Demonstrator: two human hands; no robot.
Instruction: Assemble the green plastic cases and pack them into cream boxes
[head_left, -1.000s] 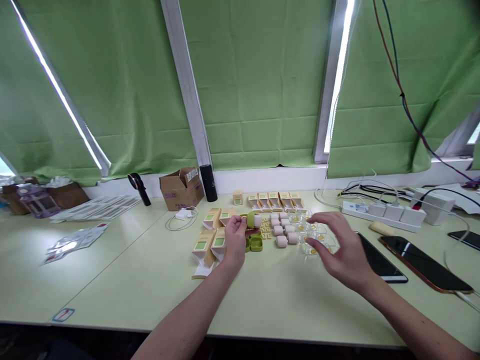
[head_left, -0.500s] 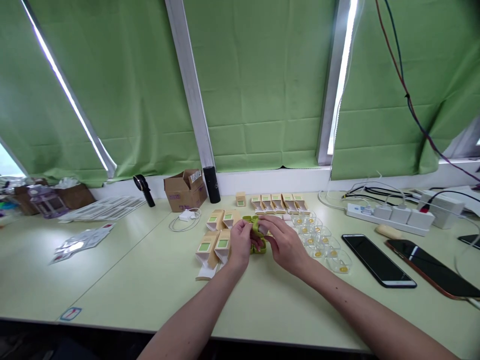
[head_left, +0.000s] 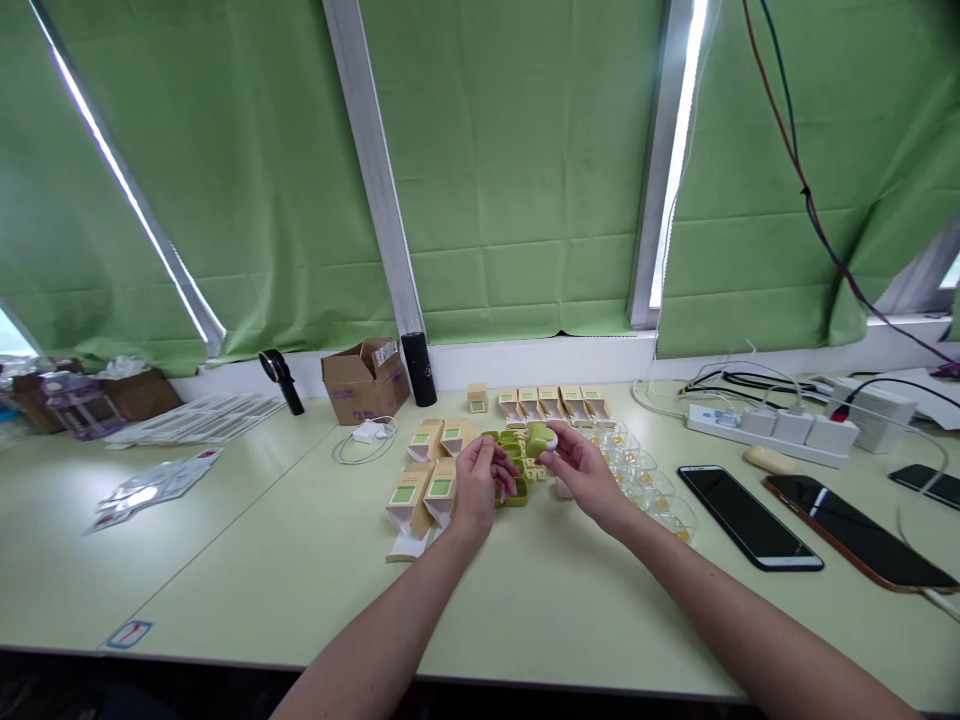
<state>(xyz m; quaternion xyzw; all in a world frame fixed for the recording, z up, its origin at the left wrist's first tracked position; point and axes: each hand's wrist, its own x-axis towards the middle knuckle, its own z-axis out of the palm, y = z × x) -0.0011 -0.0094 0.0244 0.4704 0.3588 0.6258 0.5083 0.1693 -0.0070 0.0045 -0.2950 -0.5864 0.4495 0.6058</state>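
Behind left fingers, partly hidden containers.

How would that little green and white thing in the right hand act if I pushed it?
The green and white piece is probably light: the right hand holds it in a small pinch. It seems fairly stiff, with no squashing visible there. Its rounded edges might let it rock.

The head view faces forward, tilted down over the table (green curtains fill its top).
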